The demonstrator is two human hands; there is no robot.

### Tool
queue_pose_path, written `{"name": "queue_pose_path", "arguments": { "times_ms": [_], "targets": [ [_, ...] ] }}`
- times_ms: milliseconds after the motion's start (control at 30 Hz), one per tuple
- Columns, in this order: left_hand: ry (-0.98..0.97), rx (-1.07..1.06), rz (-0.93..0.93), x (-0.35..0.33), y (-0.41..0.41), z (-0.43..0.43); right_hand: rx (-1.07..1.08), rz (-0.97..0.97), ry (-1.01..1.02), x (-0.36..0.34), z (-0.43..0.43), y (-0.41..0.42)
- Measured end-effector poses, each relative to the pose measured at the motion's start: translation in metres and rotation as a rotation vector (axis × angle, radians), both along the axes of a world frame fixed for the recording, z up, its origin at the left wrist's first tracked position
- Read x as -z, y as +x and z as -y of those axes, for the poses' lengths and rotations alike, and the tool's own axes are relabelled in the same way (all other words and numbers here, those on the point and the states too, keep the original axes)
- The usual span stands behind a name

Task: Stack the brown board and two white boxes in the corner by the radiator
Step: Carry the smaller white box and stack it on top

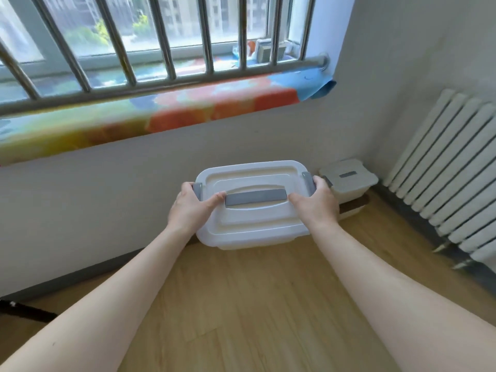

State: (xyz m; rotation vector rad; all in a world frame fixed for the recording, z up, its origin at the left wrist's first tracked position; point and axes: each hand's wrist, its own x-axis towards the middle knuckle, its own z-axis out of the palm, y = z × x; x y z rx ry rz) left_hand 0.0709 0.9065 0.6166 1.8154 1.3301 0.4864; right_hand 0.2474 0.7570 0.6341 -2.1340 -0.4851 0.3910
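Left hand (192,205) and right hand (316,201) clamped on ends of large white box (252,210), held above floor (255,304). At 2 o'clock: small white box (349,178) atop brown board (354,205), corner beside radiator (451,189).

Centre frame, both hands grip a big white box (252,205) by its ends, left hand (189,208) and right hand (318,202) over the grey clips. Right of it, a smaller box (349,181) sits on the brown board (354,206), near the radiator (453,167) at right.
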Motion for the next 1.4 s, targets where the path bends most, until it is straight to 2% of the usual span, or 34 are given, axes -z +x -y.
{"name": "queue_pose_path", "arguments": {
  "times_ms": [367,567,967,1133,1400],
  "targets": [
    [-0.011,0.114,0.007,-0.001,0.222,0.09,0.109,0.028,-0.026,-0.004,0.112,0.21],
    [-0.033,0.169,0.011,-0.005,0.311,0.135,0.155,-0.017,-0.015,-0.004,0.162,0.296],
    [-0.081,0.227,-0.009,0.004,0.47,0.136,0.165,-0.073,0.023,0.0,0.181,0.444],
    [-0.14,0.214,0.012,0.027,0.564,0.116,0.13,-0.103,-0.005,0.008,0.17,0.537],
    [-0.151,0.199,0.033,0.025,0.705,0.095,0.118,-0.104,-0.011,0.004,0.146,0.683]
  ]
}}
